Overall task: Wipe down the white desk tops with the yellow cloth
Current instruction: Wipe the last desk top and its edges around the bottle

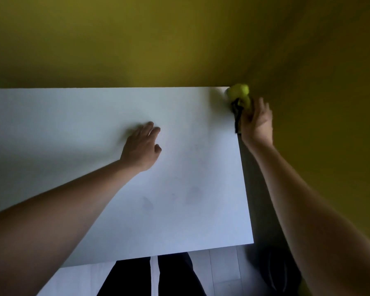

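A white desk top [94, 129] fills the middle of the view, with faint grey smudges near its front middle. My left hand [142, 145] rests flat on the desk near its centre, fingers straight. At the desk's far right corner, my right hand [257, 122] grips the bunched yellow cloth [239, 94], which has a dark strip hanging along the desk's right edge. The cloth touches the corner of the desk. The picture is blurred around the right hand.
An olive-yellow wall [179, 39] runs behind the desk and down its right side. My dark trouser legs [175, 276] and a pale floor [220, 265] show below the front edge. A dark object [276, 268] sits on the floor at the right.
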`<action>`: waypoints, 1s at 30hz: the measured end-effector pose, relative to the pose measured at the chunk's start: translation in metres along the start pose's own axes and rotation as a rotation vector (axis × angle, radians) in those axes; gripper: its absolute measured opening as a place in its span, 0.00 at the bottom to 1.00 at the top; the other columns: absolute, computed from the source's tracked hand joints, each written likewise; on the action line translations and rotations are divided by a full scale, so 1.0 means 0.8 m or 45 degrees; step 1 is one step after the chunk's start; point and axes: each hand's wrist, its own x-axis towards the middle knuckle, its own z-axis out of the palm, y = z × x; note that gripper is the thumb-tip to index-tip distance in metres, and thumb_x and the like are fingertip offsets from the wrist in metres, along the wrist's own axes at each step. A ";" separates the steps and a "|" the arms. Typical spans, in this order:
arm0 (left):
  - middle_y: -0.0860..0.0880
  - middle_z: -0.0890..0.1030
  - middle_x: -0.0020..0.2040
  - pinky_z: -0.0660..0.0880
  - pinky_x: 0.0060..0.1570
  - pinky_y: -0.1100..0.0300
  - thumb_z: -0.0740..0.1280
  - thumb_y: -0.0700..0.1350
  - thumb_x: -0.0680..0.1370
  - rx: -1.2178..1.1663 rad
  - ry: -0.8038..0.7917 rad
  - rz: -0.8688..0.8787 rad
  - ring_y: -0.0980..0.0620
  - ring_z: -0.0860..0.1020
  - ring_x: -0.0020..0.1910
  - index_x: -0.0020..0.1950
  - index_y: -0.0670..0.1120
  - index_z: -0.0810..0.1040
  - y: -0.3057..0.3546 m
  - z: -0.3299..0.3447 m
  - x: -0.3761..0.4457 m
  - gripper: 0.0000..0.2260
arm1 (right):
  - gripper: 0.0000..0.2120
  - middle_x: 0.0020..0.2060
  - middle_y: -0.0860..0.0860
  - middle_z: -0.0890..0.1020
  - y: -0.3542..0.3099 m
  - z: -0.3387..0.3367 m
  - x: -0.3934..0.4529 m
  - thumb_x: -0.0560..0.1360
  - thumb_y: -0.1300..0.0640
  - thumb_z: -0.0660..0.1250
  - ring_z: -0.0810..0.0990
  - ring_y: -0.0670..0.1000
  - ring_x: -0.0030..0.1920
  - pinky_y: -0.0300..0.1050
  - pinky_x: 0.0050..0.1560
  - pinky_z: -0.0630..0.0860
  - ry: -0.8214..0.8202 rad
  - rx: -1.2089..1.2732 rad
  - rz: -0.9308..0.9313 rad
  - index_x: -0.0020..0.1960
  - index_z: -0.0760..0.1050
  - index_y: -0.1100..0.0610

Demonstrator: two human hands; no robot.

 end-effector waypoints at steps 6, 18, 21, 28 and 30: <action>0.44 0.70 0.79 0.65 0.74 0.52 0.61 0.42 0.84 -0.437 0.088 -0.054 0.42 0.68 0.76 0.80 0.46 0.68 0.022 0.019 -0.046 0.23 | 0.20 0.51 0.50 0.80 -0.029 0.043 -0.147 0.74 0.58 0.68 0.77 0.55 0.52 0.47 0.54 0.73 -0.332 0.199 -0.172 0.65 0.77 0.48; 0.47 0.79 0.59 0.74 0.61 0.53 0.75 0.54 0.68 -0.637 -0.167 -0.080 0.45 0.77 0.59 0.79 0.53 0.67 0.056 0.027 -0.045 0.39 | 0.24 0.59 0.47 0.76 -0.029 0.028 -0.243 0.77 0.46 0.69 0.78 0.57 0.58 0.57 0.57 0.77 -0.248 0.316 0.068 0.70 0.70 0.50; 0.50 0.83 0.45 0.72 0.45 0.61 0.78 0.46 0.74 -1.071 -0.192 -0.382 0.51 0.80 0.46 0.58 0.45 0.83 0.071 0.031 -0.044 0.14 | 0.21 0.52 0.52 0.82 -0.027 0.035 -0.228 0.77 0.42 0.69 0.80 0.58 0.53 0.57 0.55 0.78 -0.398 0.253 0.340 0.66 0.72 0.50; 0.54 0.71 0.33 0.63 0.34 0.59 0.71 0.45 0.81 -0.939 -0.042 0.058 0.53 0.67 0.33 0.43 0.44 0.74 0.079 -0.020 -0.075 0.10 | 0.16 0.46 0.47 0.80 -0.044 0.001 -0.198 0.73 0.50 0.76 0.78 0.44 0.43 0.41 0.44 0.74 -0.509 0.525 0.416 0.58 0.77 0.47; 0.56 0.71 0.34 0.63 0.35 0.59 0.70 0.44 0.82 -0.979 -0.046 0.201 0.55 0.66 0.34 0.44 0.43 0.73 0.078 -0.049 -0.092 0.09 | 0.29 0.57 0.47 0.78 -0.049 -0.017 -0.190 0.70 0.55 0.80 0.77 0.41 0.57 0.29 0.52 0.72 -0.576 0.643 0.228 0.67 0.73 0.44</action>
